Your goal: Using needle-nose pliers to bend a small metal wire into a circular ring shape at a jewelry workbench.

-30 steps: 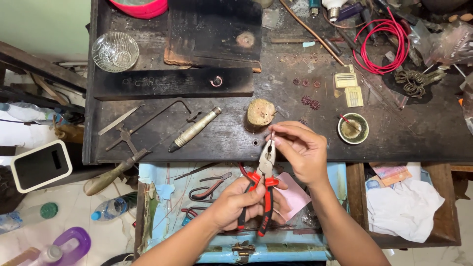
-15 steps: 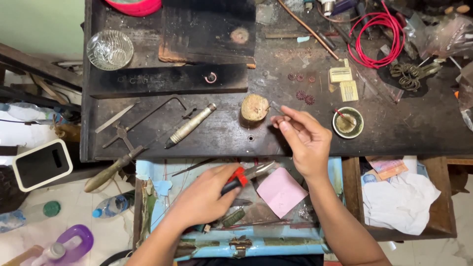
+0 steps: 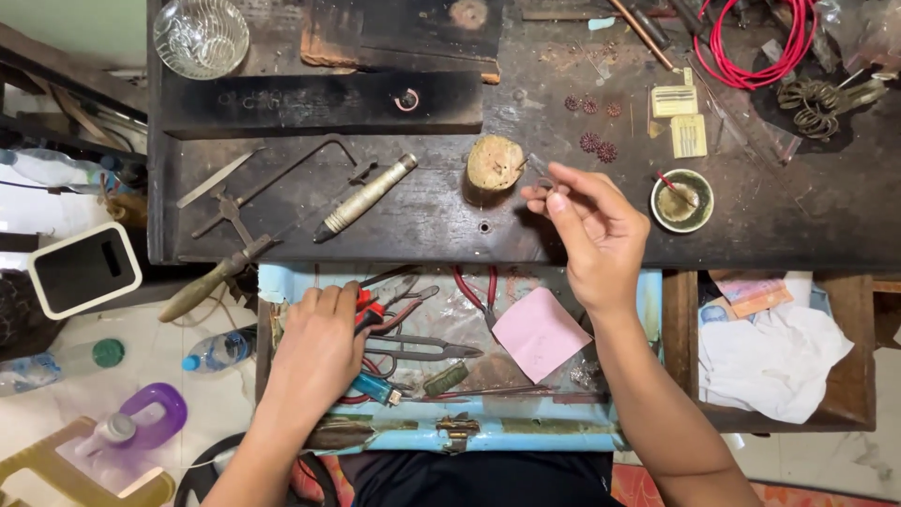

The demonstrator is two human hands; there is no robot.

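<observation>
My left hand [image 3: 316, 347] rests in the open blue drawer [image 3: 441, 427], fingers curled over red-handled pliers [image 3: 368, 310] among several other tools. My right hand [image 3: 591, 230] is raised over the dark workbench [image 3: 422, 221], pinching a tiny thin metal piece [image 3: 542, 182] between thumb and fingertips, just right of a round wooden block [image 3: 495, 162]. A pink paper square [image 3: 540, 331] lies in the drawer below my right wrist.
A small round dish with a red-tipped stick [image 3: 681, 200] sits right of my hand. A metal-handled tool [image 3: 366, 197], saw frame [image 3: 282, 169], glass bowl [image 3: 201, 36], red wire coil [image 3: 760, 47] and small spiky ornaments [image 3: 593, 143] lie on the bench. A second drawer holds white cloth [image 3: 770, 352].
My left hand has brought the red-handled pliers down from my right hand into the drawer and moved left. My right hand has lifted over the bench, near the wooden block.
</observation>
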